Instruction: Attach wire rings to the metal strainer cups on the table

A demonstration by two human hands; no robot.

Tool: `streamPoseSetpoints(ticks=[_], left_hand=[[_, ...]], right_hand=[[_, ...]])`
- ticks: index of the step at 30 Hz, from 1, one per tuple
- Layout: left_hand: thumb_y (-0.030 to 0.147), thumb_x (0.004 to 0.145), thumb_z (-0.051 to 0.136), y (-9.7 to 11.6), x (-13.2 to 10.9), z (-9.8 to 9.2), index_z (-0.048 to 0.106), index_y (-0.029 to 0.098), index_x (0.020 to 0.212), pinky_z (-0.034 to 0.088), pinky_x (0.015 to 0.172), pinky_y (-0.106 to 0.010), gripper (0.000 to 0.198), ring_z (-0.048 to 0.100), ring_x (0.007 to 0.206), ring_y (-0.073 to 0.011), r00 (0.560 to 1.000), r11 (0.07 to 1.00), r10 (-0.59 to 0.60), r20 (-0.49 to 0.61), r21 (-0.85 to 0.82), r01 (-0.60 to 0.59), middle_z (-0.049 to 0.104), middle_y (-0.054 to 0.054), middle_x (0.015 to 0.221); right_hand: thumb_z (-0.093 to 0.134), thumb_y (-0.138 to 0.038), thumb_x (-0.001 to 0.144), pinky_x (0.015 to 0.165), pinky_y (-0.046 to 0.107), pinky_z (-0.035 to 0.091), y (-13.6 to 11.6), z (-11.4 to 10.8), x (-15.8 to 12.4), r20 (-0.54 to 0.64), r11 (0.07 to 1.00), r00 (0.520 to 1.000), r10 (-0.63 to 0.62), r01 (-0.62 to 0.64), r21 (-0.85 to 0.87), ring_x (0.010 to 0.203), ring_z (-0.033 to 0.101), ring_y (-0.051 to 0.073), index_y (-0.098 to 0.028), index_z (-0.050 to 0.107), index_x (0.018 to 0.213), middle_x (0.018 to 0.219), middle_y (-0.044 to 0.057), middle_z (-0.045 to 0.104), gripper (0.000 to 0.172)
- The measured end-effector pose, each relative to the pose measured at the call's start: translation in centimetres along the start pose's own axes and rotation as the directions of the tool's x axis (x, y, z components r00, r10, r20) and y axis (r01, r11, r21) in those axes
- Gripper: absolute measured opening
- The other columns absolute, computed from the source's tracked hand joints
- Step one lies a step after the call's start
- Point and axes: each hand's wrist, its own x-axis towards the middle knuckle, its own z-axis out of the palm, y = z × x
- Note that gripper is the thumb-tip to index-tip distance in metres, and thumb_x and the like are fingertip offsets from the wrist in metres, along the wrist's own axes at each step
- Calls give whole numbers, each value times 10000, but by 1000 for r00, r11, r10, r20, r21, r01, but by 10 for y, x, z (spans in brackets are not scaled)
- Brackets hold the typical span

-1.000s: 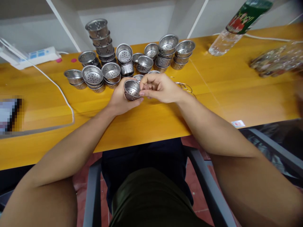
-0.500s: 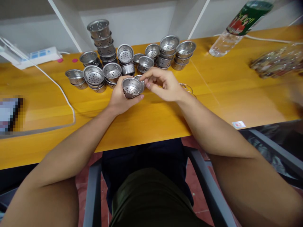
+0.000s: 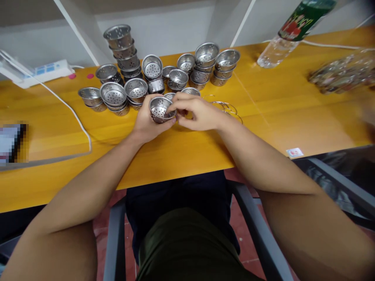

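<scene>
My left hand (image 3: 145,121) is wrapped round a small perforated metal cup (image 3: 159,111), its open top tilted up toward me. From the right, my right hand (image 3: 195,111) grips the cup's rim, with a fingertip inside and the thumb at the outer wall. Whether a small part is pinched there too is hidden by the fingers. Just behind my hands stand more such cups, among them a shiny one (image 3: 136,90) on a short stack. Thin wire rings (image 3: 225,106) lie on the table right of my right hand.
Along the back are several cup stacks, including a tall stack (image 3: 124,50). A power strip (image 3: 43,72) with a white cable is at left. On the right are a water bottle (image 3: 281,45) and a clear bag (image 3: 336,76) of small parts. A small sticker (image 3: 294,152) lies near the front edge.
My right hand has moved slightly left and down, and its fingertip has gone from the cup's rim to inside it. A cup behind that hand and more wire rings have come into view.
</scene>
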Motion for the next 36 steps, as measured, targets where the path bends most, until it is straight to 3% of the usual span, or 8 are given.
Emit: streamPoseSetpoints(ticks=[5,13,16,18,21,25,31,36], left_hand=[[845,893,1178,-10,-1,4,510,389,1794,756,1291,-621,1210,833,1548,-428,999,998,19,31,-66,-17,745,-99,1558],[613,982,1171,0,-3,1,568,396,1746,817,1108,-465,997,901,1325,-285,996,981,-66,57,-177,75,724,-132,1742],[513,1059,1089,11,-3,-4,607,356,1677,809,1099,-422,800,902,1293,-247,990,983,-120,78,-132,129,767,-138,1724],[474,1080,1054,15,-2,-6,619,349,1661,805,1111,-415,736,902,1304,-242,984,982,-157,88,-92,165,786,-138,1710],[425,1082,1006,16,-1,-8,662,348,1616,801,1116,-437,641,900,1325,-260,982,986,-150,112,-57,157,799,-136,1694],[345,1065,937,18,1,-13,751,318,1551,777,1236,-536,521,859,1525,-340,971,994,-110,213,11,110,710,-163,1884],[333,1099,906,28,5,-19,832,277,1431,599,1525,-656,344,752,1717,-392,944,991,-105,313,111,73,783,-159,1802],[273,1105,881,26,6,-18,835,265,1399,715,1348,-559,298,844,1448,-329,956,995,-70,285,93,45,857,-123,1507]], right_hand=[[769,-372,1203,878,347,591,4,-4,-1,-33,994,999,9,-5,113,968,667,192,-240,805,1311,1233,61,739,174],[550,-1071,1193,911,500,556,30,-64,-17,-257,956,926,276,-292,-22,915,543,273,-310,594,895,903,46,599,819],[719,-647,1310,883,446,470,31,-97,-29,-323,829,808,492,-549,-110,865,432,221,-298,492,800,813,2,480,659],[746,-253,1258,853,409,432,25,-116,-36,-287,620,634,719,-771,-150,858,465,181,-255,576,797,832,21,608,492],[686,-237,1269,828,415,460,16,-134,-47,-309,302,365,878,-924,-233,815,559,149,-83,852,984,1011,185,872,364],[689,-375,1323,823,436,503,21,-141,-56,-368,87,152,917,-978,-187,777,614,147,87,941,1328,1215,359,926,526],[755,-469,1326,827,396,547,37,-138,-55,-284,13,50,958,-992,-129,778,635,159,39,926,1315,1263,341,921,536],[704,-421,1323,835,419,564,43,-139,-57,-262,27,69,963,-987,-160,754,637,177,-44,890,1159,1137,279,904,452]])
